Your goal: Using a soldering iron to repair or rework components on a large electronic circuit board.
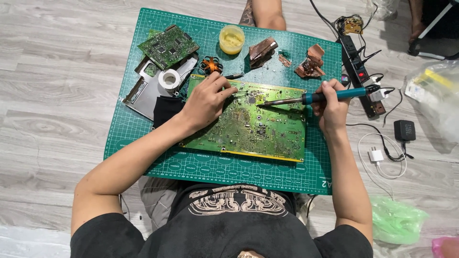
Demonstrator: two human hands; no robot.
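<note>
Two hands are at work on one big green board (248,125) in the middle of the frame, and I see them from the head camera only. The board lies flat on a green mat (143,129).

What could go wrong? I think the hot tip of the iron (306,99) could slip and touch the left hand (206,101), because those fingers sit very near it. The tip could also stay too long on one spot and burn the board. The cord runs off to the power strip (356,67) at the upper right, and a tug on it could pull the iron sideways.

The right hand (331,106) is closed around the blue handle of the iron, with the tip pointing left onto the upper part of the board. The left hand rests on the board's upper left, fingers curled down. It seems to pinch something thin, but I cannot tell what. Both arms reach up from the bottom of the frame.
</note>
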